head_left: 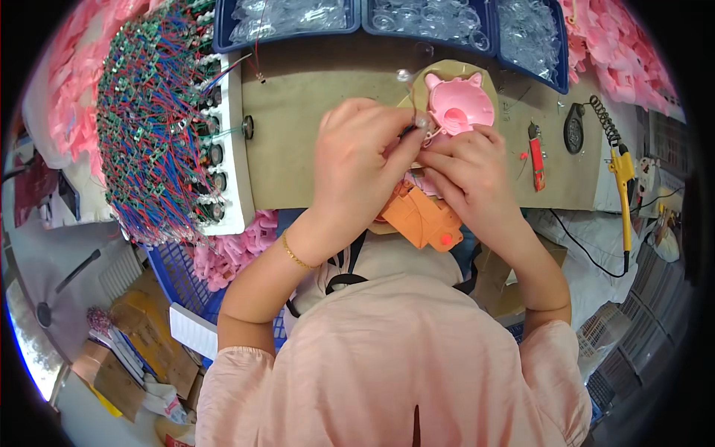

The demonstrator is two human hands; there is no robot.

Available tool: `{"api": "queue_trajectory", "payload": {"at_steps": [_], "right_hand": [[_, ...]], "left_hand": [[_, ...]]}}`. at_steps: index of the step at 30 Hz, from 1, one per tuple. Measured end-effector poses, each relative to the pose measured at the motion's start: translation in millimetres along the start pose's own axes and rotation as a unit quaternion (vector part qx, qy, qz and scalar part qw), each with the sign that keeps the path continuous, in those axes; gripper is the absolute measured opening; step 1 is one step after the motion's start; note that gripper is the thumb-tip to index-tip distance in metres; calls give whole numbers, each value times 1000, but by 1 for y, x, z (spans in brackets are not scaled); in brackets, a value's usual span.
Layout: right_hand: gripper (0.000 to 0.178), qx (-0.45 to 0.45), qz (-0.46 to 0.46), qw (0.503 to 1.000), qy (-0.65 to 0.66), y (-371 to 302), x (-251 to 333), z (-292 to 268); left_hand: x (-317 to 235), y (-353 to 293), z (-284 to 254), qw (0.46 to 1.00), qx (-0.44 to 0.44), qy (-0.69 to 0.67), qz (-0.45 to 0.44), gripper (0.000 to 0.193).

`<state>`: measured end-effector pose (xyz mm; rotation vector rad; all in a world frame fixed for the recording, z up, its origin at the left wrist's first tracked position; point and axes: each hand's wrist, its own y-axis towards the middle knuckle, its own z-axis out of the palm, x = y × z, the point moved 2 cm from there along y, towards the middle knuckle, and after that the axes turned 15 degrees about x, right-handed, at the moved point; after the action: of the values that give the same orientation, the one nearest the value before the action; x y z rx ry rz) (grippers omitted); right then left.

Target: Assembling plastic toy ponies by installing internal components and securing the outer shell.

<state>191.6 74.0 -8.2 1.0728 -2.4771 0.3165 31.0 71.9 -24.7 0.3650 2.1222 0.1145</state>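
Observation:
A pink plastic shell with two small ears lies hollow side up at the table's middle, on a yellowish round piece. My right hand is closed round the shell's near end, fingers curled and thumb tucked in. Just left of it, my left hand pinches at the same spot. What sits between its fingertips is small, dark and partly hidden. Below my hands an orange plastic piece with a red round knob juts over the table's near edge. A small transparent piece shows beyond my left fingertips.
Circuit boards with red and blue wires are heaped at left beside a white foam tray. Blue bins of transparent parts line the back. Red-handled cutters and a yellow soldering iron are at right.

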Motion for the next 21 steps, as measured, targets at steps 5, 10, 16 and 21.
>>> {"api": "queue_trajectory", "payload": {"at_steps": [5, 10, 16, 21], "right_hand": [[14, 14, 16, 997, -69, 4, 9, -2], [13, 51, 22, 997, -50, 8, -1, -1], [8, -21, 12, 999, 26, 4, -2, -2], [8, -5, 37, 999, -3, 8, 3, 1]], "left_hand": [[2, -1, 3, 1000, 7, 19, -5, 11], [3, 0, 2, 997, 37, 46, -42, 12], [1, 0, 3, 998, 23, 45, -32, 12], [-1, 3, 1, 999, 28, 27, -14, 11]]}}
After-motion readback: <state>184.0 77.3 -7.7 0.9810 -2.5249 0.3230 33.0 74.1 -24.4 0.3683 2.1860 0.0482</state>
